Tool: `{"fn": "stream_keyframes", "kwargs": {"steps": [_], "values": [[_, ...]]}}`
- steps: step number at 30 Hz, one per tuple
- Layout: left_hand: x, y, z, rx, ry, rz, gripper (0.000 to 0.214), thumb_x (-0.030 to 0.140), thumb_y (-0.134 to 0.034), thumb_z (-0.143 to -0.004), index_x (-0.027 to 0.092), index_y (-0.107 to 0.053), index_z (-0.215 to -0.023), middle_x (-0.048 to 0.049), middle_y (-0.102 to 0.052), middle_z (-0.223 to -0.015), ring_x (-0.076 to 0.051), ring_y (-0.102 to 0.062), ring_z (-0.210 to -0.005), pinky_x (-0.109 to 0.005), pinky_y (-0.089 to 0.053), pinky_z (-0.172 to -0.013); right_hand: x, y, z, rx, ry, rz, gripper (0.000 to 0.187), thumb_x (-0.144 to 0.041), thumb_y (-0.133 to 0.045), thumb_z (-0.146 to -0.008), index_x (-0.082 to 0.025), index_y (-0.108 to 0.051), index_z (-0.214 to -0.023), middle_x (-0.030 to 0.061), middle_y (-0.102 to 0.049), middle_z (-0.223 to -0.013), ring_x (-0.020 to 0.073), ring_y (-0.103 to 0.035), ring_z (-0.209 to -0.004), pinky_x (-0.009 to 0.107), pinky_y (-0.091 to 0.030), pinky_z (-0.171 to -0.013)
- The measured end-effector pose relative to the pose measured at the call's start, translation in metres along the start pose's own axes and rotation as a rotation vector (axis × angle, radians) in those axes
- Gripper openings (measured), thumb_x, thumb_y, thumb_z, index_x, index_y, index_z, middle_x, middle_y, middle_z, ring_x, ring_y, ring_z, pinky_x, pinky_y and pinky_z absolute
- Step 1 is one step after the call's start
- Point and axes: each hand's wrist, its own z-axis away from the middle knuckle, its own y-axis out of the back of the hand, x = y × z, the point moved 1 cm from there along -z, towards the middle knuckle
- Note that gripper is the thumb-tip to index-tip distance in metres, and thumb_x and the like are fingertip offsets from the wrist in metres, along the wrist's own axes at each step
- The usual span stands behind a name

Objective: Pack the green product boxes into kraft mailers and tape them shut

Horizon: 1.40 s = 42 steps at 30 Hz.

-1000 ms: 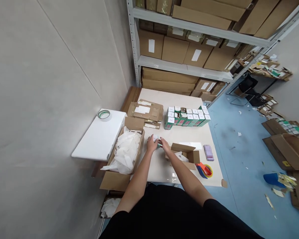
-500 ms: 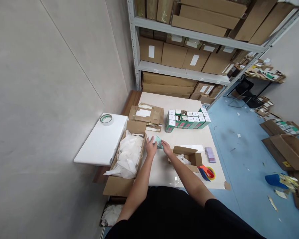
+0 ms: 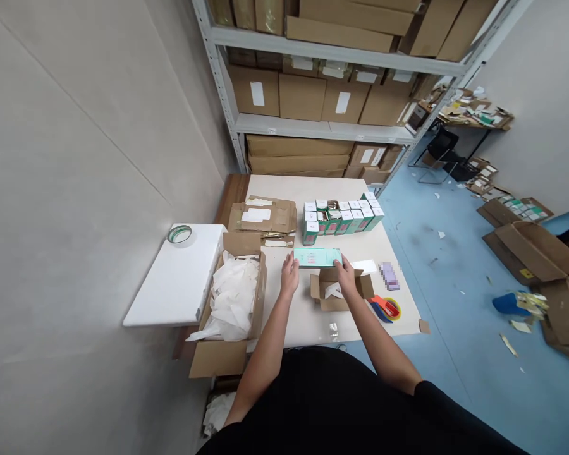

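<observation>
Green box point(image 3: 317, 257) is held flat and lengthwise, just above the table point(image 3: 313, 189), far of the small carton point(image 3: 323, 302). Left hand point(image 3: 290, 278) is on the box's left end, fingers together and closed on it. Right hand point(image 3: 348, 273) is on the right end, fingers curled over the edge. One hand per end probably keeps the long box level and square; whether its underside touches the table can't be told.

The small carton sits open just near of the box, flaps up, with something white inside. It lies right under the right wrist, so within easy reach.

Far side: a row of boxes point(image 3: 341, 218), same green, standing upright and packed tight, white tops up. Left of them is flat cardboard point(image 3: 265, 218), stacked.

Left edge of the table: a big carton point(image 3: 220, 354), open, full of white wrap point(image 3: 230, 297). Further left, a white board point(image 3: 171, 291) with a tape roll point(image 3: 179, 234) at its far corner.

A tape dispenser point(image 3: 386, 308) lies right of the small carton, beside the right forearm. Shelves point(image 3: 322, 129) behind the table hold brown cartons.
</observation>
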Motion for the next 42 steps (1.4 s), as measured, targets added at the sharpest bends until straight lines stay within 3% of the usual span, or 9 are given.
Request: {"fn": "stream_keyframes", "kwargs": {"steps": [6,11,15,20,24,27,31,34,42], "values": [[0.0,-0.069,0.036,-0.269,0.119,-0.128,0.071,0.061,-0.034,-0.105,0.02,-0.034,-0.163,-0.009,-0.039,-0.165,-0.024,-0.031,-0.155,-0.038,-0.029,-0.126,0.02,0.077,0.031,0.193,-0.185,0.025,0.073,-0.056,-0.06,-0.088,-0.022,-0.053,-0.153,0.0079,-0.053,-0.156,0.0307,-0.047,-0.147,0.046,-0.038,-0.122],[-0.003,-0.089,0.044,-0.198,0.084,-0.227,0.067,0.058,-0.04,-0.104,0.023,-0.035,-0.162,-0.0059,-0.013,-0.174,-0.023,-0.013,-0.16,-0.036,-0.02,-0.129,0.029,0.115,0.034,0.199,-0.245,-0.045,0.083,-0.064,-0.06,-0.089,-0.024,-0.043,-0.159,0.0047,-0.042,-0.164,0.0267,-0.037,-0.153,0.039,-0.03,-0.127],[-0.01,-0.094,0.042,-0.143,0.052,-0.291,0.062,0.05,-0.043,-0.105,0.025,-0.037,-0.161,-0.0069,-0.018,-0.174,-0.023,-0.018,-0.16,-0.037,-0.023,-0.128,0.034,0.138,0.035,0.187,-0.239,-0.08,0.087,-0.067,-0.058,-0.09,-0.025,-0.034,-0.163,0.0063,-0.04,-0.165,0.0271,-0.037,-0.153,0.042,-0.031,-0.127],[-0.035,-0.116,0.05,-0.325,-0.022,-0.561,0.052,0.035,-0.067,-0.092,0.024,-0.062,-0.142,-0.0098,-0.032,-0.169,-0.031,-0.032,-0.155,-0.044,-0.029,-0.126,0.042,0.151,0.043,0.081,-0.197,-0.119,0.085,-0.068,-0.059,-0.09,-0.029,-0.035,-0.162,0.0055,-0.04,-0.165,0.0276,-0.038,-0.153,0.045,-0.033,-0.126],[-0.062,-0.133,0.062,-0.421,0.05,-0.859,0.082,0.033,-0.089,-0.07,0.023,-0.058,-0.145,-0.0127,-0.017,-0.173,-0.043,-0.014,-0.158,-0.052,-0.027,-0.126,0.046,0.159,0.042,-0.058,-0.16,-0.162,0.085,-0.067,-0.065,-0.087,-0.031,-0.04,-0.16,0.0058,-0.04,-0.165,0.0277,-0.041,-0.151,0.046,-0.034,-0.125],[-0.075,-0.136,0.073,-0.393,0.041,-0.996,0.085,0.04,-0.089,-0.072,0.022,-0.055,-0.148,-0.0145,-0.003,-0.175,-0.042,-0.006,-0.159,-0.055,-0.029,-0.123,0.043,0.168,0.041,-0.16,-0.131,-0.165,0.083,-0.067,-0.067,-0.087,-0.029,-0.044,-0.158,0.0068,-0.044,-0.163,0.0281,-0.043,-0.15,0.046,-0.036,-0.124],[-0.079,-0.14,0.086,-0.339,-0.035,-1.1,0.039,0.047,-0.073,-0.089,0.021,-0.075,-0.118,-0.0104,-0.003,-0.175,-0.039,-0.005,-0.16,-0.061,-0.025,-0.123,0.039,0.181,0.047,-0.249,-0.131,-0.151,0.083,-0.066,-0.065,-0.089,-0.033,-0.04,-0.16,0.006,-0.04,-0.165,0.0299,-0.048,-0.146,0.047,-0.041,-0.121],[-0.076,-0.149,0.101,-0.251,-0.043,-1.125,0.028,0.046,-0.072,-0.09,0.022,-0.081,-0.099,-0.0083,-0.014,-0.174,-0.041,-0.018,-0.157,-0.064,-0.02,-0.123,0.04,0.188,0.055,-0.313,-0.123,-0.13,0.083,-0.063,-0.065,-0.089,-0.036,-0.035,-0.162,0.0056,-0.037,-0.167,0.0311,-0.049,-0.145,0.05,-0.042,-0.119],[-0.098,-0.159,0.191,0.038,0.006,-0.93,0.025,0.041,-0.072,-0.089,0.018,-0.083,-0.092,-0.0093,-0.028,-0.169,-0.036,-0.049,-0.133,-0.047,-0.047,-0.111,0.061,0.174,0.061,-0.559,-0.077,-0.132,0.083,-0.058,-0.067,-0.088,-0.037,-0.034,-0.162,0.007,-0.039,-0.166,0.0311,-0.047,-0.146,0.05,-0.045,-0.115]]}}
